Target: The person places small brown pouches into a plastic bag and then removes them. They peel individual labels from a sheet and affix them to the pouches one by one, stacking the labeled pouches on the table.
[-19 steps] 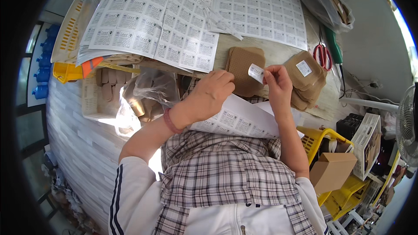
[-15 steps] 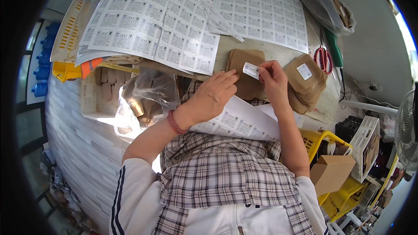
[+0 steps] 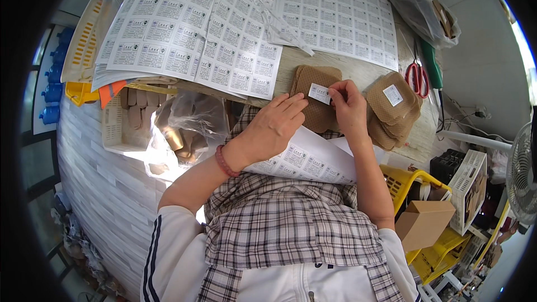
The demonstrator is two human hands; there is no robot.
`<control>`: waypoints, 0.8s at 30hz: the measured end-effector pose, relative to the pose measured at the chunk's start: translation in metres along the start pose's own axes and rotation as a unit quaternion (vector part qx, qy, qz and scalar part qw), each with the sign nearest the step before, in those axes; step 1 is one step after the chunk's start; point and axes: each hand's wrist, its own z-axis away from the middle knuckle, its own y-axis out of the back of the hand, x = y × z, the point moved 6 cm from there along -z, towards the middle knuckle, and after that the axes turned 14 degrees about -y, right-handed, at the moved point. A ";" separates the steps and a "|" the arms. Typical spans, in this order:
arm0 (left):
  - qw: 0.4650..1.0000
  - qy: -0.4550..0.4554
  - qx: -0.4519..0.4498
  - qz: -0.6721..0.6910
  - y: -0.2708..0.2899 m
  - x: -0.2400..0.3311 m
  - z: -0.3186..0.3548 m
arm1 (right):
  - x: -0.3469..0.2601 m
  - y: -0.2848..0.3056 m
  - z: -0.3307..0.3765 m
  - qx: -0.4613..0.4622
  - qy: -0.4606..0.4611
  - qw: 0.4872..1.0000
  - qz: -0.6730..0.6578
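Note:
A stack of brown, rounded, dimpled pads (image 3: 309, 78) lies at the table's near edge. Over its top pad is a small white printed label (image 3: 319, 93), its right end pinched between the thumb and fingers of my right hand (image 3: 349, 109). Whether the whole label touches the pad cannot be made out. My left hand (image 3: 275, 124) rests with its fingers stretched flat, fingertips against the stack's left edge. Right of my right hand sits a second pile of the same pads (image 3: 389, 114), its top one bearing a white label (image 3: 392, 95). A curled label sheet (image 3: 313, 159) lies across my lap.
Printed label sheets (image 3: 162, 28) cover the table's left, and another stack of sheets (image 3: 341, 19) lies at the back. Red-handled scissors (image 3: 416, 78), a green-handled tool (image 3: 432, 67) and a plastic bag (image 3: 417, 5) are at right. Below stand a yellow basket (image 3: 398, 182) and a cardboard box (image 3: 426, 223).
My right hand has shifted slightly left with the label, which now lies flatter and squarer over the top pad. The left hand has stayed nearly still.

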 end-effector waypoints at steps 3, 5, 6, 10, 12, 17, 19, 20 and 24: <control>1.000 0.000 -0.004 0.000 0.000 0.000 0.001 | -0.003 0.000 -0.001 0.001 0.010 1.000 0.019; 1.000 0.003 -0.005 0.001 -0.001 -0.001 0.001 | -0.004 0.000 -0.001 0.004 0.008 1.000 0.026; 1.000 0.005 -0.003 0.002 -0.001 -0.002 0.001 | -0.004 0.000 -0.001 0.005 0.007 1.000 0.030; 0.999 0.034 -0.004 0.023 0.004 -0.001 -0.002 | -0.005 0.000 0.000 0.014 0.014 0.999 0.039; 0.999 0.018 -0.007 0.029 0.006 0.000 -0.005 | -0.006 -0.001 0.001 0.021 0.018 0.998 0.048; 0.999 0.007 -0.039 -0.010 -0.002 0.000 -0.002 | -0.009 -0.002 0.007 0.045 0.044 0.997 0.054; 0.999 0.003 -0.046 -0.017 -0.004 0.000 -0.001 | -0.009 -0.002 0.008 0.056 0.061 0.995 0.060; 0.999 0.006 -0.051 -0.020 -0.004 0.001 -0.002 | -0.008 -0.002 0.008 0.062 0.069 0.994 0.063; 0.997 0.010 -0.066 -0.031 -0.004 0.003 -0.002 | -0.009 -0.008 0.013 0.102 0.131 0.976 0.145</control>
